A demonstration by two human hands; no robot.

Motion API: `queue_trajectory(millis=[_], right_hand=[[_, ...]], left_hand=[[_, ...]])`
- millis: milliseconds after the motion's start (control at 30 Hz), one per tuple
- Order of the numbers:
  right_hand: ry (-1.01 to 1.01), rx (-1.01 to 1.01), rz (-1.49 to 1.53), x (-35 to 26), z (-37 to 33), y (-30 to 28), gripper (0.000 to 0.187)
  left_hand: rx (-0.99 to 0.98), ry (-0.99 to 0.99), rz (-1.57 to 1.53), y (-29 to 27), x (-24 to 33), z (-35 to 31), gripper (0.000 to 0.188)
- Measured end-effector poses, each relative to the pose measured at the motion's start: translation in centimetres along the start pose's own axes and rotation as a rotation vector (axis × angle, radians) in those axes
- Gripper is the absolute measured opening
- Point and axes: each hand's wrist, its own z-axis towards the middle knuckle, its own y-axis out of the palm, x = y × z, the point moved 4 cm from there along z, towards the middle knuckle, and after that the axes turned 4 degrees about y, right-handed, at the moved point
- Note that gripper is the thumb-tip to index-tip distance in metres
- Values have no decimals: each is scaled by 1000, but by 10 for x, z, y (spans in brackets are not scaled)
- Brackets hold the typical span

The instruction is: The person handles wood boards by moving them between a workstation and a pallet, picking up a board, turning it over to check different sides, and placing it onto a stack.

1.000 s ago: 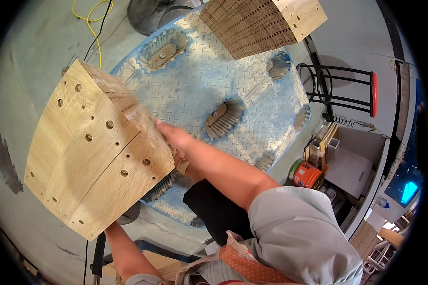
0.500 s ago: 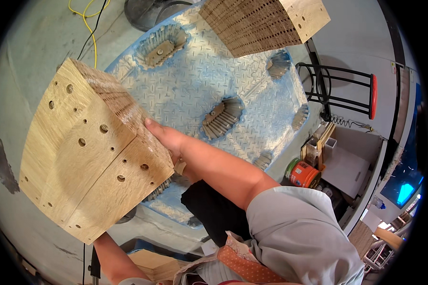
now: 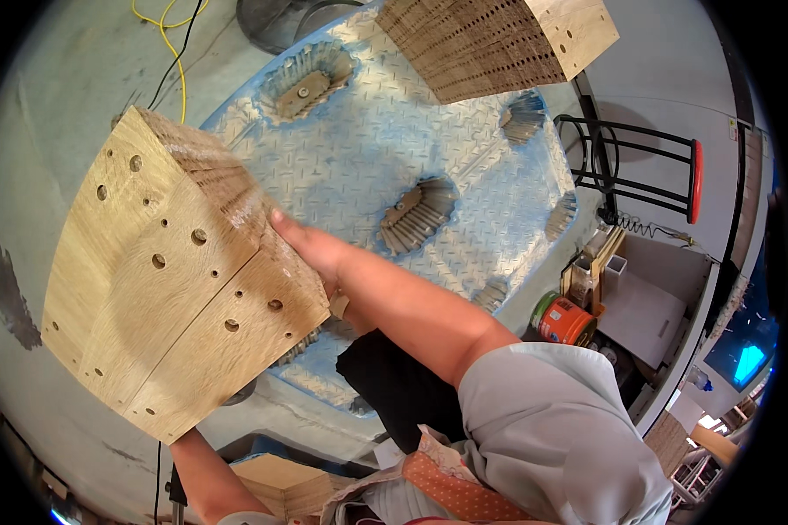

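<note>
Between both hands I hold a thick stack of light wood-grain boards (image 3: 149, 315), tilted, with drilled holes of several sizes in its top board. My right hand (image 3: 313, 251) presses on the stack's right side, thumb along the layered edges and the other fingers curling out of sight. Only the wrist of my left hand (image 3: 186, 440) shows at the stack's near lower corner; its fingers are hidden underneath. Below lies a worn blue and bare-metal tread platform (image 3: 324, 175) with ribbed recesses. Another stack of drilled boards (image 3: 490, 52) rests at its far side.
A black-framed stool with a red seat (image 3: 694, 181) is at the right. Nearby sit an orange-red tin (image 3: 565, 322) and an open cabinet (image 3: 648, 315). More boards (image 3: 280, 477) lie close to my body. A yellow cable (image 3: 180, 79) runs over the floor at far left.
The scene has shifted slightly to the right in view. Both hands keep the same hold on the board stack.
</note>
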Motion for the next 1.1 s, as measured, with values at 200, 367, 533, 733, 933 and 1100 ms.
queue_trajectory(millis=[200, 367, 533, 733, 933, 1100], right_hand=[[4, 53, -35, 4, 7, -6, 77], [-67, 17, -145, -28, -54, 5, 80], [-358, -45, -524, -22, -65, 14, 84], [-376, -22, -518, -22, -65, 23, 87], [-393, 14, -459, -18, -58, 24, 94], [-333, 7, -479, -21, -59, 26, 96]], left_hand=[[23, 13, 45, 1, 18, -3, 61], [48, 38, 96, -8, 43, -13, 62], [116, 12, 62, 5, 48, -32, 71], [103, 23, 85, 12, 44, -38, 73], [69, 39, 86, 13, 44, -35, 70], [44, 64, 69, 13, 46, -35, 66]])
